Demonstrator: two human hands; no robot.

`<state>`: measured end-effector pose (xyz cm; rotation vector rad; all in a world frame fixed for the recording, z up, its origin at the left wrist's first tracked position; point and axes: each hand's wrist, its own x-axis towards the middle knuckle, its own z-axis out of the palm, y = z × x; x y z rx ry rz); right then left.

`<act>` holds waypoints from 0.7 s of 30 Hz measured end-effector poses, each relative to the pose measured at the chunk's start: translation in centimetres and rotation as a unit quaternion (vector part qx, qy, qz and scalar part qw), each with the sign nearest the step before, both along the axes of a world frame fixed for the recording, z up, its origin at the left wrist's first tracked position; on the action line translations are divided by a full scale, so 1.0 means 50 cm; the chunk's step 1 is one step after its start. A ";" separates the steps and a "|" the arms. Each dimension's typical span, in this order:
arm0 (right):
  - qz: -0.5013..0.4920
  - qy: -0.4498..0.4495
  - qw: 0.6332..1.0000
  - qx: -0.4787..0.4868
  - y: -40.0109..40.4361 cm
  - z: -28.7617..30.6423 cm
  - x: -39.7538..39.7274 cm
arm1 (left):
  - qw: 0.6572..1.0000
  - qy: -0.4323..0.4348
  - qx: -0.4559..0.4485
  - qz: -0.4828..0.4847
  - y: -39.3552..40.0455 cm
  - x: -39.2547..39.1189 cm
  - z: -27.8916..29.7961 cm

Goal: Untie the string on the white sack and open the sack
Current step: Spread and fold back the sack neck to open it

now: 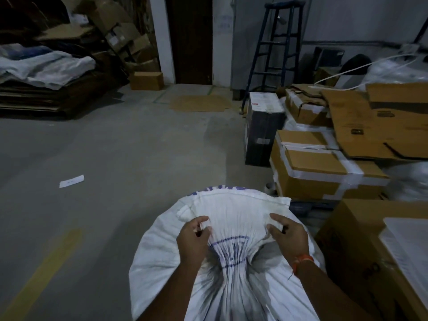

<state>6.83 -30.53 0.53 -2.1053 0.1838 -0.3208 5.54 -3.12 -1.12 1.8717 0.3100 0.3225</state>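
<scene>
While pinched at its pleated neck, white sack (234, 228) spread between left hand (193, 237) and right hand (287, 235), both clenched on fabric; string not discernible.

- white sack (231, 290), woven plastic with faded blue print, sitting full and bulgy on the floor
- neck bunched into tight pleats, top flap fanned out above it
- can't make out the string

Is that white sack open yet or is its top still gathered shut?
Still shut: the white sack is pinched into a pleated neck, no opening showing. The left hand and right hand grip the flattened top. No string visible.
</scene>
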 end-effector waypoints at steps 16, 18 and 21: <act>0.091 0.115 0.989 -0.033 -0.011 -0.035 -0.284 | 0.994 0.067 0.079 -0.035 0.101 -0.318 -0.063; 0.094 0.123 0.987 -0.049 -0.011 -0.034 -0.298 | 0.992 0.066 0.100 -0.031 0.092 -0.334 -0.061; 0.120 0.116 0.981 -0.097 -0.014 -0.039 -0.310 | 0.988 0.071 0.136 -0.030 0.086 -0.341 -0.055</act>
